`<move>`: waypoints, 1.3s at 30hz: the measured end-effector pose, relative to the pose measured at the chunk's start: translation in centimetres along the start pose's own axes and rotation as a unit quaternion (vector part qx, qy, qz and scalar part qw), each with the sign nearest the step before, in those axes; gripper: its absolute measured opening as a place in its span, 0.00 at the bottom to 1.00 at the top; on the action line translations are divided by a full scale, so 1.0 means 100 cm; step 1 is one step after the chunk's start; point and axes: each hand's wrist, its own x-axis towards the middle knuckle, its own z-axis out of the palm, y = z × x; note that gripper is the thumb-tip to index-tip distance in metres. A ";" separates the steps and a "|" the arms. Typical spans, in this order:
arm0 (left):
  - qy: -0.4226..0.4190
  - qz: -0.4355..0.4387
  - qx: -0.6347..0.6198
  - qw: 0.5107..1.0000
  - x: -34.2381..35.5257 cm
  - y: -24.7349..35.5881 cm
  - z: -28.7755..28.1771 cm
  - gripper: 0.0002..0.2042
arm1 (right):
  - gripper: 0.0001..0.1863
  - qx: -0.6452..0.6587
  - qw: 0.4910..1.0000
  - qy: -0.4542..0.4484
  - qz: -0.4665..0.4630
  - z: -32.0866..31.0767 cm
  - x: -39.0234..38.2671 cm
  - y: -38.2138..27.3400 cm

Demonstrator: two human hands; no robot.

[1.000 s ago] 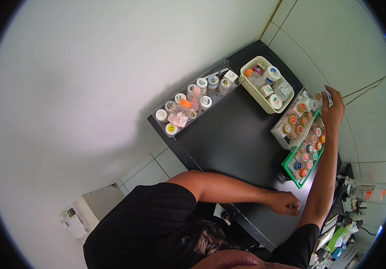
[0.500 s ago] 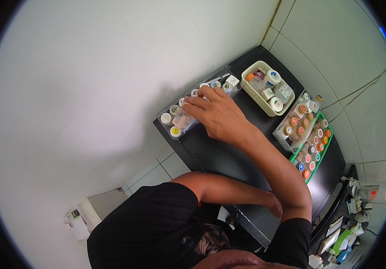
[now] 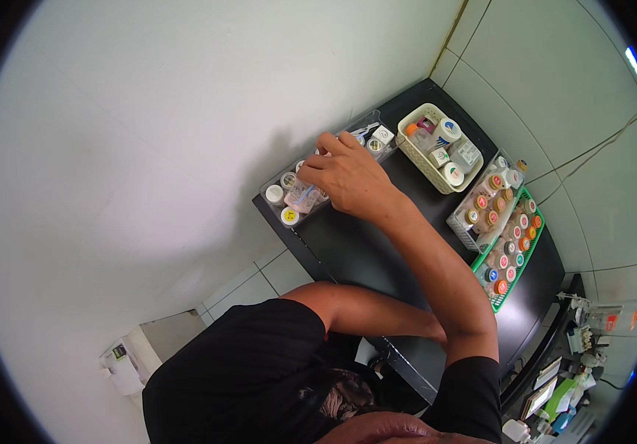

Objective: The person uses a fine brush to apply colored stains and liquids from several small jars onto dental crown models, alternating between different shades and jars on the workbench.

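Observation:
My right hand (image 3: 348,177) is bent over a clear plastic tray (image 3: 265,198) at the far left of the black tabletop. Its curled fingers seem closed on the upper end of a small clear plastic bag (image 3: 302,197) with a blue line and pinkish contents; the fingertips are partly hidden. Around the bag are small lidded jars, among them a white-lidded jar (image 3: 275,194) and a yellow-lidded jar (image 3: 290,216). My left hand (image 3: 439,330) lies low at the table's near side, mostly covered by my right arm, its fingers hidden.
A cream basket (image 3: 423,164) with bottles and jars stands right of the tray. Beyond it are a clear container (image 3: 457,228) and a green basket (image 3: 499,305), both full of small capped bottles. A white wall (image 3: 148,133) borders the left; cluttered items are at the far right.
My right hand's fingers have curled more, and the plastic bag beneath them has shifted and turned, its blue line now higher. My left hand has slipped further behind my right arm.

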 end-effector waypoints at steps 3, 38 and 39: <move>-0.004 -0.008 -0.001 1.000 0.002 0.002 -0.001 0.14 | 0.04 -0.005 1.000 0.015 -0.017 -0.011 0.002 -0.005; 0.092 -0.167 -0.215 0.958 0.019 0.078 -0.065 0.33 | 0.15 0.025 0.848 0.248 0.467 -0.143 -0.364 -0.140; 0.089 -0.170 -0.215 0.958 0.017 0.074 -0.062 0.33 | 0.15 0.025 0.846 0.252 0.469 -0.136 -0.366 -0.139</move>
